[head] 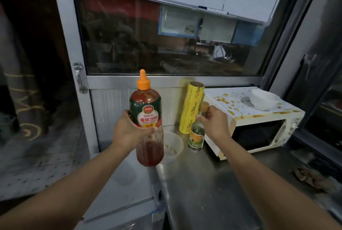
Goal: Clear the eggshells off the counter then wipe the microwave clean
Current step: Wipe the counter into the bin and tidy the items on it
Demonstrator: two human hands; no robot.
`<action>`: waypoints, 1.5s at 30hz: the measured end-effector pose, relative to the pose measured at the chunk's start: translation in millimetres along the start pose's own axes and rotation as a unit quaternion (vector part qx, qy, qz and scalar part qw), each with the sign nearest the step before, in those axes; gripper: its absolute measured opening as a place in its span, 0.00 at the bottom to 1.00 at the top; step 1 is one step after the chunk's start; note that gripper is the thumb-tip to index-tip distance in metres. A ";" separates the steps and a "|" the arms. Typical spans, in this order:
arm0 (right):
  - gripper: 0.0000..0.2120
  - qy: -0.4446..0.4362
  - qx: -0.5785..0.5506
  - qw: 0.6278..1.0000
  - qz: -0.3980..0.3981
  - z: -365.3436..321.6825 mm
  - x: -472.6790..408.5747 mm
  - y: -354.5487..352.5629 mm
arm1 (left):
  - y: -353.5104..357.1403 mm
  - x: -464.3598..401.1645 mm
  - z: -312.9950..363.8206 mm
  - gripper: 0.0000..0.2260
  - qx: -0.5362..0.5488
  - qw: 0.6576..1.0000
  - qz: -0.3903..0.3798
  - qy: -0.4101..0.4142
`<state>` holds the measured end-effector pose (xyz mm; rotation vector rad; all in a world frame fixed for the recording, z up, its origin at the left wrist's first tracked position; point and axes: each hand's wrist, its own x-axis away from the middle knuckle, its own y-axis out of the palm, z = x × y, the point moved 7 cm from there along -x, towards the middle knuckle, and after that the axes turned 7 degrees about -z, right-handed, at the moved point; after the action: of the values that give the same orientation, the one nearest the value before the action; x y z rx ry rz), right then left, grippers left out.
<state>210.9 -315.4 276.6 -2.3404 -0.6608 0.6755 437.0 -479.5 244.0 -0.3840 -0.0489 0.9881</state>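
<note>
While the left hand [127,129] grips a ketchup bottle [147,118] upright above the steel counter [203,183], the right hand [214,121] clasps a small glass bottle [199,129]. At two o'clock sits the stained microwave [255,116], a white bowl [262,99] on top.

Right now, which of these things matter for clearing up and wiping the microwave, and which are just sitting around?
Job:
- microwave, top spattered orange
- rag on counter

Bystanders:
- ketchup bottle, in left hand
- small glass bottle, in right hand
- yellow roll
- white bowl on microwave
- plastic cup
</note>
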 end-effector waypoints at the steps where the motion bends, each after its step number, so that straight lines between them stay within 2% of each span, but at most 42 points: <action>1: 0.09 0.001 -0.005 1.000 -0.003 -4.1 -5.6 6.5 | -6.8 -6.3 -1.4 0.31 -0.001 1.000 0.002 0.002; 11: 0.10 -0.002 0.035 0.999 0.011 -11.9 -89.0 66.7 | -29.4 -94.6 -25.0 0.33 -0.019 1.000 0.018 0.014; 23: 0.08 0.082 0.027 0.996 0.000 59.5 -209.3 181.5 | 20.7 -236.8 -92.1 0.33 -0.001 1.000 -0.014 -0.022; 34: 0.09 0.146 0.054 0.988 -0.017 109.8 -252.9 248.4 | 79.3 -304.1 -144.6 0.36 0.034 0.994 -0.088 -0.049; 38: 0.10 0.162 0.085 0.983 -0.010 116.3 -257.5 259.3 | 88.1 -313.9 -157.6 0.35 0.020 0.994 -0.095 -0.056; 45: 0.11 0.192 0.122 0.974 0.018 116.7 -256.2 262.0 | 96.2 -319.9 -171.0 0.38 0.011 0.991 -0.122 -0.055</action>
<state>24.5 -601.2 99.2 -2.1705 -0.3406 0.2829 218.6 -745.5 94.5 -0.2946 -0.1808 0.7658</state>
